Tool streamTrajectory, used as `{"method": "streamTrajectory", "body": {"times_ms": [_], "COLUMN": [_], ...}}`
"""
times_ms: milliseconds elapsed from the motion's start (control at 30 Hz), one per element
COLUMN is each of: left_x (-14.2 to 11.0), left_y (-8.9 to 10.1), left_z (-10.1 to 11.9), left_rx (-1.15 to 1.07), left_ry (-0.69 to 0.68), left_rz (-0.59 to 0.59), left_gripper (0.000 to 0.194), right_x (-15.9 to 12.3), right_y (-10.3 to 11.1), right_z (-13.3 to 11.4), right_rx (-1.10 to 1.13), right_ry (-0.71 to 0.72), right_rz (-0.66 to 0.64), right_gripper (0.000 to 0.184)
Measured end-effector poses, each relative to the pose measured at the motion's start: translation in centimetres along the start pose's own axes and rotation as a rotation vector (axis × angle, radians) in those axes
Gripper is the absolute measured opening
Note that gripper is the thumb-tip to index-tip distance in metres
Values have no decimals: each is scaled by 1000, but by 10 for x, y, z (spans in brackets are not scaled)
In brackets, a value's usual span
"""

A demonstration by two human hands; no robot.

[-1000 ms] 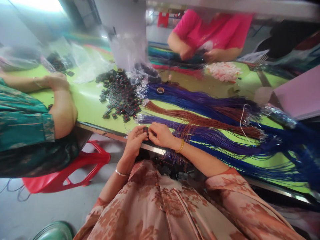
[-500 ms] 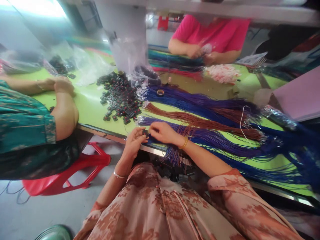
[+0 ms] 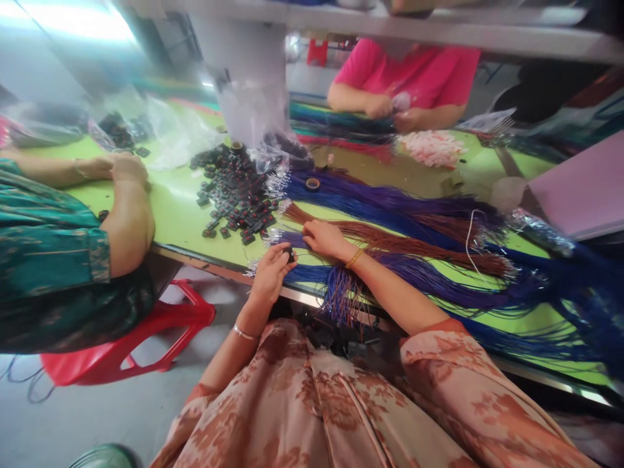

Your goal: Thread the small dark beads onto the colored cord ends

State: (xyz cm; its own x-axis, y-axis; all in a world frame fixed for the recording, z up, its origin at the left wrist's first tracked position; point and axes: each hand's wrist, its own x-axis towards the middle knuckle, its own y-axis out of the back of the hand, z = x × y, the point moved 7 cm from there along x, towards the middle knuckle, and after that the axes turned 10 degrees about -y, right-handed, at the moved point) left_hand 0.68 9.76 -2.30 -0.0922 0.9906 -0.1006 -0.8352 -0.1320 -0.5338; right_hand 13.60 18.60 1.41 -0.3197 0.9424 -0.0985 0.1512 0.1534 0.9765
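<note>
My left hand (image 3: 271, 272) pinches a small black plastic connector housing (image 3: 289, 254) between thumb and fingers, just over the table's front edge. My right hand (image 3: 325, 240) lies over the bundle of purple wires (image 3: 292, 239), its fingers curled down and close together. Whatever its fingertips grip is too small to make out. Below my hands runs a bundle of blue wires (image 3: 305, 273) with bare metal terminals at the left end. Brown wires (image 3: 336, 224) stretch away just behind my right hand. A heap of black connector housings (image 3: 236, 195) with red marks sits beyond my left hand.
At left a co-worker's arms (image 3: 129, 195) rest on the green table (image 3: 170, 195), beside a red stool (image 3: 180, 318). Across the table a person in a pink shirt (image 3: 407, 75) works by a pile of pale pieces (image 3: 431, 146). A tape roll (image 3: 312, 184) lies on the wires.
My right hand has moved away from the connector housing, up and to the right onto the wires. My left hand has shifted slightly right, and the housing has turned in its fingers.
</note>
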Motion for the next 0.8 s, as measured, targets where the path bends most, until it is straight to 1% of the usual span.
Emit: {"method": "streamTrajectory", "body": {"times_ms": [100, 200, 300, 400, 500, 600, 700, 800], "left_x": [1, 0, -1, -1, 0, 0, 0, 0], "left_y": [2, 3, 2, 2, 3, 4, 5, 6], "left_z": [-2, -2, -1, -2, -3, -4, -5, -5], "left_rx": [8, 11, 16, 21, 24, 27, 21, 1], "left_ry": [-4, -13, -18, -15, -25, -37, -40, -32], "left_rz": [14, 25, 20, 16, 18, 13, 11, 20], "left_gripper": [32, 31, 30, 30, 30, 31, 33, 33], "right_x": [1, 0, -3, -3, 4, 10, 8, -3], "right_y": [-1, -2, 5, 14, 24, 35, 41, 38], "right_z": [-1, 1, 2, -7, -27, -46, -52, -43], "right_rx": [-50, -81, -14, 198, 446, 691, 891, 974], "right_ry": [0, -6, 1, 73, 172, 227, 223, 151], "right_rz": [-3, 24, 85, 124, 130, 131, 103, 40], "right_gripper": [23, 24, 23, 18, 15, 15, 15, 16]}}
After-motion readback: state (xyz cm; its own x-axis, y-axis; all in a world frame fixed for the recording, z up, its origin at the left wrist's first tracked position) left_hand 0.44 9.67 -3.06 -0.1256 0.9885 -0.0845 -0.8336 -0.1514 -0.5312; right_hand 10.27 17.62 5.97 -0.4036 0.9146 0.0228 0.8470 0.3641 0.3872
